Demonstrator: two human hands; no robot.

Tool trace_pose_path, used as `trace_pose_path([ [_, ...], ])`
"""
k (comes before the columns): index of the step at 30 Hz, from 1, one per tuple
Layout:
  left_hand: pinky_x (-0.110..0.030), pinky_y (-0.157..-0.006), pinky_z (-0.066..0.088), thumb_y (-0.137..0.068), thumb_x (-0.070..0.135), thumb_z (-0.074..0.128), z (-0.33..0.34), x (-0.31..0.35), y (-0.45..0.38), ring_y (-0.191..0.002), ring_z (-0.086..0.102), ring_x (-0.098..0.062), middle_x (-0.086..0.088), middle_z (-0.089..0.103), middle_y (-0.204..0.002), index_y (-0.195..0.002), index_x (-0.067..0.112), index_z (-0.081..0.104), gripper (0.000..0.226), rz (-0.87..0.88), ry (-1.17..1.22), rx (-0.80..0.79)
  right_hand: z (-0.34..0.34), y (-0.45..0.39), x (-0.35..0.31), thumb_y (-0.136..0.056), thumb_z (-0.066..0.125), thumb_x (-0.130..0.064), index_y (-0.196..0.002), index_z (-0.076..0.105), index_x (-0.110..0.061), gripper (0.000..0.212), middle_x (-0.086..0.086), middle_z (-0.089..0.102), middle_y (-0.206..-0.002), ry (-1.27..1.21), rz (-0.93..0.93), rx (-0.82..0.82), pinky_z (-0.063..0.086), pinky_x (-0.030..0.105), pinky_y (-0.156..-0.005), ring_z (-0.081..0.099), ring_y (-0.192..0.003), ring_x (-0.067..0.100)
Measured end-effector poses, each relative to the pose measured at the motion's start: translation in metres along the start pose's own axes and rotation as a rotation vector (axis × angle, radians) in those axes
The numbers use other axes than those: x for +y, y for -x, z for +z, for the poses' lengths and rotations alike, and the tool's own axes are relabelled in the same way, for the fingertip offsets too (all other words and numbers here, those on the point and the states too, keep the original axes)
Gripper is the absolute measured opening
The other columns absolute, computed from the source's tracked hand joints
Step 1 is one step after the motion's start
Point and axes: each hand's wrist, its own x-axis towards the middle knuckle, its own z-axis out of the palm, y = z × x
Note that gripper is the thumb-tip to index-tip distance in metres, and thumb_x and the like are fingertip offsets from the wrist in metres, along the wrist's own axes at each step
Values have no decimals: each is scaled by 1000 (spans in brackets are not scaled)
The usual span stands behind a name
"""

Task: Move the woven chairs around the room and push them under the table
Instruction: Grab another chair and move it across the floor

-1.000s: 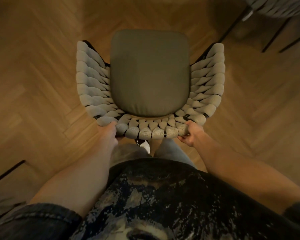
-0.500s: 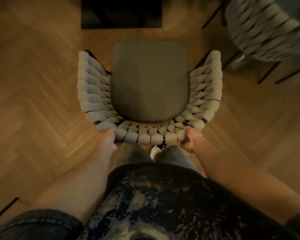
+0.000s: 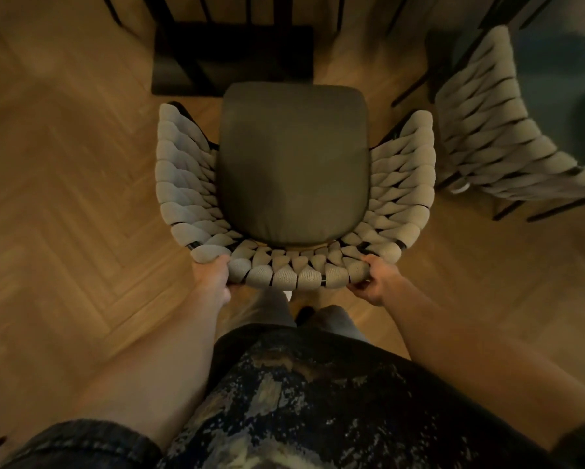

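Our left hand (image 3: 213, 277) and right hand (image 3: 374, 279) both grip the woven chair (image 3: 294, 198); desk base (image 3: 231, 59) at 12 o'clock, push-in pending.

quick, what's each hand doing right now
Left hand: grips the woven chair by its backrest rim.
Right hand: grips the same rim, fingers curled under it.

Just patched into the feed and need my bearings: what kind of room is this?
Most likely a home dining area. The floor is herringbone wood, both hands grip the back of a woven chair with a cushioned seat, a second woven chair stands on the right, and a dark table base sits just ahead.
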Motion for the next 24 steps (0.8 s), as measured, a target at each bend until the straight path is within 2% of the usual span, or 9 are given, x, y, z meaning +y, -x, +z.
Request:
trace_pose_path([
  [4, -49, -60, 57, -95, 12, 64, 36, 38, -9, -104, 61, -32, -14, 58, -122, -139, 19, 43, 49, -14, -28, -3, 21, -4, -49, -101, 63, -22, -136, 49, -13, 39, 15, 60, -107, -29, 6, 2, 53, 51, -72, 61, -93, 36],
  [6, -49, -58, 57, -95, 15, 64, 50, 56, -19, -110, 61, -34, -15, 57, -129, -142, 20, 40, 53, -41, -39, -15, 30, -8, -71, -100, 63, -23, -138, 50, -12, 41, 16, 62, -116, -37, 1, -8, 54, 51, -72, 62, -101, 37],
  [8, -50, -57, 59, -93, 15, 65, 64, 71, -27, -114, 61, -36, -15, 56, -132, -145, 24, 39, 58, -60, -34, -20, 37, -13, -91, -101, 63, -23, -139, 50, -12, 42, 15, 61, -116, -39, 6, -18, 53, 50, -68, 62, -100, 37],
  [12, -52, -56, 59, -91, 17, 69, 90, 90, -38, -110, 62, -36, -15, 57, -131, -143, 27, 41, 60, -56, -18, -6, 45, -22, -125, -102, 62, -21, -139, 49, -13, 40, 13, 59, -104, -46, -10, -30, 53, 48, -67, 59, -86, 33],
  [15, -49, -53, 58, -91, 18, 69, 106, 102, -46, -108, 63, -35, -15, 58, -130, -142, 25, 43, 57, -48, -13, -11, 50, -25, -145, -102, 62, -20, -139, 49, -14, 40, 13, 59, -105, -44, -24, -49, 51, 48, -61, 60, -86, 33],
  [18, -48, -50, 57, -91, 17, 69, 119, 113, -51, -108, 63, -35, -16, 58, -129, -141, 23, 44, 56, -52, -23, -6, 55, -27, -165, -102, 61, -18, -137, 50, -14, 38, 15, 59, -109, -31, -36, -55, 52, 48, -62, 60, -87, 33],
  [22, -43, -44, 56, -93, 17, 67, 139, 129, -54, -102, 62, -32, -15, 57, -130, -140, 20, 46, 51, -26, -62, -5, 62, -31, -188, -102, 60, -20, -139, 48, -14, 39, 13, 59, -104, -3, -44, -52, 54, 49, -64, 60, -90, 33],
  [24, -40, -42, 55, -94, 16, 66, 149, 135, -54, -97, 62, -31, -15, 57, -128, -140, 19, 46, 50, -21, -79, -11, 65, -32, -199, -102, 61, -21, -141, 48, -14, 42, 13, 59, -111, 18, -48, -47, 53, 48, -62, 61, -95, 34],
])
